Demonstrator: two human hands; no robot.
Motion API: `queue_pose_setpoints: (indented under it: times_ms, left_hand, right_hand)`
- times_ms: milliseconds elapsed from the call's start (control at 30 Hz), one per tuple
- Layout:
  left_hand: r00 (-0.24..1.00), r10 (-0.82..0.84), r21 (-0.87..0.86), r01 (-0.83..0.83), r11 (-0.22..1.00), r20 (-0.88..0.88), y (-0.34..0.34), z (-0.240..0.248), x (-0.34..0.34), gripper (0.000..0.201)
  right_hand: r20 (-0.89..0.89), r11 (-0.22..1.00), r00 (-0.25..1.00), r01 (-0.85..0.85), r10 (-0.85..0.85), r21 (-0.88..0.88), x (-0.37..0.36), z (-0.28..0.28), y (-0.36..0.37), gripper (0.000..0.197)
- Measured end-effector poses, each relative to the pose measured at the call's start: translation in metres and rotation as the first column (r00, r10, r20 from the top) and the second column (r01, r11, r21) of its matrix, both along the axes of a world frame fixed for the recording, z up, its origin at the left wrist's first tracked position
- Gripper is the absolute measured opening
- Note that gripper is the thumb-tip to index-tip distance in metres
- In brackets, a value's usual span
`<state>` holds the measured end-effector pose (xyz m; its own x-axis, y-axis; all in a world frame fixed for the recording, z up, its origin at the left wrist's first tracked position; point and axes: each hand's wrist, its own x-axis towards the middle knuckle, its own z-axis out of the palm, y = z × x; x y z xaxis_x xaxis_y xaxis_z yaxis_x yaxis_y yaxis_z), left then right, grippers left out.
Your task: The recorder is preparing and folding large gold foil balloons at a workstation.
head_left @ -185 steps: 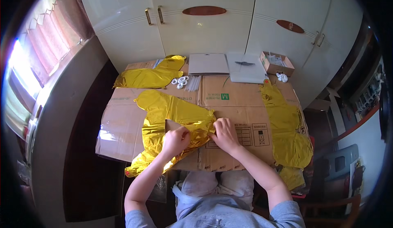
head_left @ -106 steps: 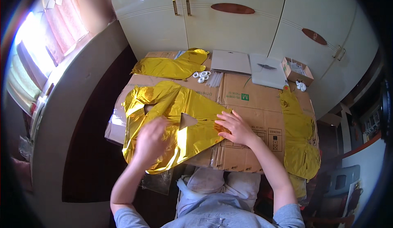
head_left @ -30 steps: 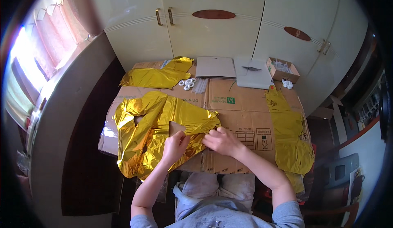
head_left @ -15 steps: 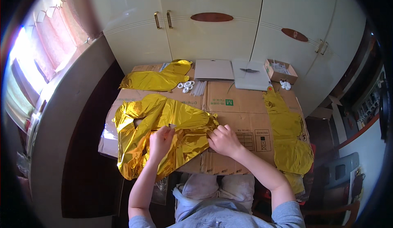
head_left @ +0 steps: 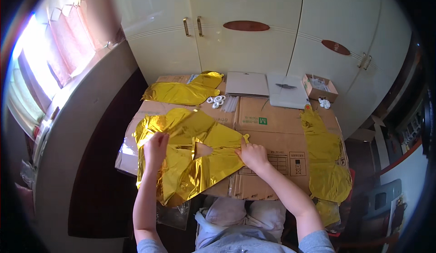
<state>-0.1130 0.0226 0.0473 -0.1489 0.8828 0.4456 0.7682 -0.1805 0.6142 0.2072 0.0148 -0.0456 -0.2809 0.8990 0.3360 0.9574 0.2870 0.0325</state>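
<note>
A flat gold foil balloon (head_left: 220,137) lies across the left half of a cardboard-topped table (head_left: 274,137). The left hand (head_left: 156,149) curls over its left side; whether it pinches foil, I cannot tell. The right hand (head_left: 253,155) rests, fingers spread, on its narrow end. It looks light, slippery and easily creased, best held by the edges. Compared with half a second ago, the hands are farther apart and the foil flatter.

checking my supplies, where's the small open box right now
In the head view, the small open box sits near the far right corner of the cardboard, just right of the flat white packet, with small white pieces by its near side.
</note>
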Motion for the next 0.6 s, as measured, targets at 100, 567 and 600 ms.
queue_pose_setpoints:
  times_ms: [100, 567, 600]
  left_hand:
    - [0.996, 0.082, -0.018, -0.081, 0.997, 0.021, 0.004, -0.007, -0.032, 0.022]
    - [0.932, 0.301, -0.188, -0.338, 0.922, -0.201, 0.042, -0.048, -0.155, 0.028]
    - [0.929, 0.3, -0.186, -0.341, 0.922, -0.217, 0.045, -0.051, -0.159, 0.028]
  right_hand:
    - [0.022, 0.999, 1.0, -0.01, 0.009, 0.036, -0.002, -0.001, -0.001, 0.054]
    - [0.063, 1.0, 0.998, 0.007, -0.009, 0.027, -0.002, 0.005, -0.004, 0.054]
    - [0.055, 1.0, 0.998, 0.009, -0.01, 0.018, -0.002, 0.006, -0.004, 0.054]
